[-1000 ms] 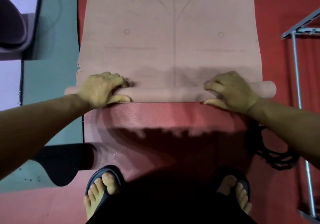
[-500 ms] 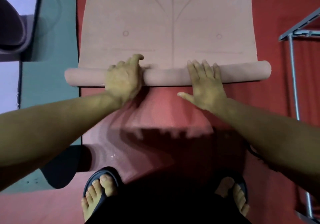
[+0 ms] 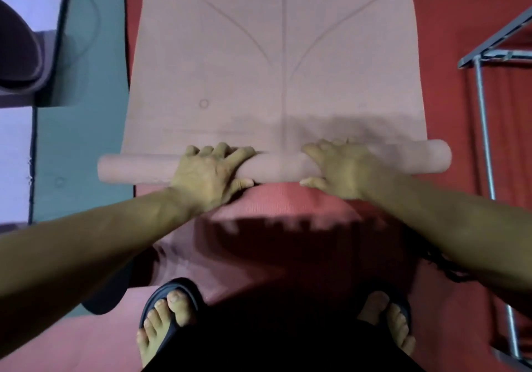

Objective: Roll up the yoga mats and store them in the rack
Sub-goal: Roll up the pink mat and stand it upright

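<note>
Both hands, flatter half a second ago, are now curling over the pink mat roll [image 3: 273, 167], left hand [image 3: 207, 176] and right hand [image 3: 342, 170] gripping it mid-floor, with most of the mat [image 3: 273, 55] still needing rolling.

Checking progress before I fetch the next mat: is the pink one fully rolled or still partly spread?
Partly spread. Only a thin roll has formed under the left hand and right hand; most of the pink mat lies flat beyond it.
</note>
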Available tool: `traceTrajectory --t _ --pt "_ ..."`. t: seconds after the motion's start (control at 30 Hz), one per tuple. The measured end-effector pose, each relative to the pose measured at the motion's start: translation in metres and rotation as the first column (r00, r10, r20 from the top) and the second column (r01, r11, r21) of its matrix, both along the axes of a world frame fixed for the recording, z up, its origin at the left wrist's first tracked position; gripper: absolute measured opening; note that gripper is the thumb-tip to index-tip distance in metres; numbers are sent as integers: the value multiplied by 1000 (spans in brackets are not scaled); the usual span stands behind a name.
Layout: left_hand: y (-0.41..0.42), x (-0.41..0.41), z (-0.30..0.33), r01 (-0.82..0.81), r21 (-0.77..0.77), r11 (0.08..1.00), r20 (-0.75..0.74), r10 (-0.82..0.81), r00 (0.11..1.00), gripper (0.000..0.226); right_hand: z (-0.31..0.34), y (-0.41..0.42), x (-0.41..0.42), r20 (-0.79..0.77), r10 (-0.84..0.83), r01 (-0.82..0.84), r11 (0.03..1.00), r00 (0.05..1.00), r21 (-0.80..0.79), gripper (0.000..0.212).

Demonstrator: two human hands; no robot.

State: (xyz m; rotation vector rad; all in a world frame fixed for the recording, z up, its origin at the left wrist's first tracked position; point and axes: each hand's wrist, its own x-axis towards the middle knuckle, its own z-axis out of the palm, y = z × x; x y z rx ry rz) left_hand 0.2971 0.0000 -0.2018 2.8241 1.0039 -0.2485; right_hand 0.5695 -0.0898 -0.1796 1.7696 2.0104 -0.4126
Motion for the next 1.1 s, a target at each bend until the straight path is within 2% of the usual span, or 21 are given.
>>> traceTrajectory --t 0.07,0.17,0.27,0.37,0.43,0.47,0.53,0.6,0.63,0.73,0.83,0.93,1.1 --pt "-15 -4 -2 -11 -5 1000 -22 11 1000 62 -5 -20 -9 -2 -11 11 997 1000 72 76" --pt "-9 2 1 -42 -17 999 -62 41 997 64 -8 -43 -15 -83 -111 132 940 990 315 79" --pt "19 11 4 -22 -95 995 -85 14 996 74 -6 -71 -32 -93 -59 94 896 994 435 82" --pt "46 19 7 -13 -231 973 -87 -7 996 78 -16 -81 -39 -73 -69 91 922 995 376 82" --pt "59 23 7 -18 -199 980 -43 10 999 78 -27 -68 -36 -35 -108 114 938 994 327 89" --pt "62 25 7 -34 -132 991 13 36 999 74 -29 -58 -34 -19 -118 118 943 993 310 94" --pt "59 27 7 -135 10 991 218 130 967 54 -30 -37 -31 3 -132 124 942 991 311 99" --pt "46 30 7 -273 38 961 414 234 880 34 -29 -16 -26 2 -141 132 934 990 331 101" --pt "39 31 6 -305 33 952 456 257 852 30 -29 -7 -22 -7 -143 137 933 990 332 101" --pt "28 32 -5 -243 92 966 380 191 905 42 -27 24 -13 -47 -148 155 927 988 341 100" --pt "43 33 -10 -173 112 979 268 137 953 65 -21 52 -5 -63 -169 181 919 984 350 78" --pt "59 34 -4 -88 126 988 223 58 973 66 -10 68 2 -64 -154 166 945 986 283 67" --pt "45 10 6 63 107 992 221 -86 971 66 7 48 -11 -98 -116 129 983 988 133 71"
